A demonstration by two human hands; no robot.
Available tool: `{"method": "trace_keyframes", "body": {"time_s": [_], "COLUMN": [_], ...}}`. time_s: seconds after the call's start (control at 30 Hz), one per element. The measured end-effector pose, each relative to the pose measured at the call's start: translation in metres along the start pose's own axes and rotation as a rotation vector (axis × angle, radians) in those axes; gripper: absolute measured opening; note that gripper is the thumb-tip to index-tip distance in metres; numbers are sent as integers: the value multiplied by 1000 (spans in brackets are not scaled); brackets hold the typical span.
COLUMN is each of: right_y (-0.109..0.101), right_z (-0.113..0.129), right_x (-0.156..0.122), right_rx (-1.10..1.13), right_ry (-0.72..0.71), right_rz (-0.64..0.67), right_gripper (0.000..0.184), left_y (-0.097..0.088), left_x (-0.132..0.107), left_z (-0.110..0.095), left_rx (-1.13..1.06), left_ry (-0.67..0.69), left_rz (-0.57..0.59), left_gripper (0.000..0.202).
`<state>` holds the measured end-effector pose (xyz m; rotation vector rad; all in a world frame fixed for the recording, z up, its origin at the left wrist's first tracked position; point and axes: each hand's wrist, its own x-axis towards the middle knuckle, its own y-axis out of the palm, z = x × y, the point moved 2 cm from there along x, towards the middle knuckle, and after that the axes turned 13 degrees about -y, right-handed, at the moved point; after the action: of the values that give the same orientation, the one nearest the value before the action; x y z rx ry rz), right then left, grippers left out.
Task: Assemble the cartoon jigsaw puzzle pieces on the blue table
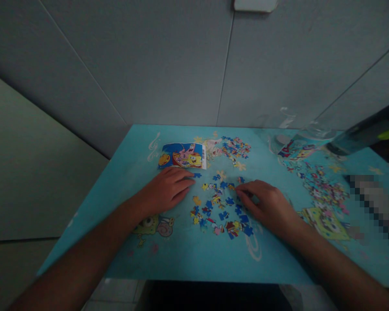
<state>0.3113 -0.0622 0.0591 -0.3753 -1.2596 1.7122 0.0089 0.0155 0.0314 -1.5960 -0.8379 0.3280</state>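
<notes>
Loose jigsaw puzzle pieces point(216, 199), mostly blue and yellow, lie spread on the turquoise table between my hands. My left hand point(168, 190) rests flat with its fingers stretched out, beside a single blue puzzle piece point(197, 175) at its fingertips. On the other side, my right hand point(262, 198) has thumb and forefinger pinched together at a blue-and-yellow puzzle piece point(231, 186). Just beyond my left hand lies a picture card point(183, 156) with cartoon figures.
A second heap of pieces point(236, 147) lies behind the card, and a larger heap point(326, 188) is on the right. A clear plastic jar point(306, 142) and a dark bottle-like object point(359, 136) stand at the back right. A grey wall point(178, 65) borders the table.
</notes>
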Motion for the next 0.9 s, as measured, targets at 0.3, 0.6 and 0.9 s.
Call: {"method": "trace_keyframes", "body": {"time_s": [0.3,0.6,0.9], "right_y": [-4,-21,-16], "right_z": [14,-7,-8], "right_x": [5,-7,-13], "right_rx": [198,253,272], "right_ry": [-135,-54,-52], "right_rz": [107,318,412], "right_gripper": [16,10,16], "left_y": [1,4,1], "left_x": [0,-2,-2], "left_z": [2,5,2], "left_rx": [-28,18,5], "left_ry": [-9,7,11], "left_rz": [-15,-6,-10], "left_gripper": [28,28,28]}}
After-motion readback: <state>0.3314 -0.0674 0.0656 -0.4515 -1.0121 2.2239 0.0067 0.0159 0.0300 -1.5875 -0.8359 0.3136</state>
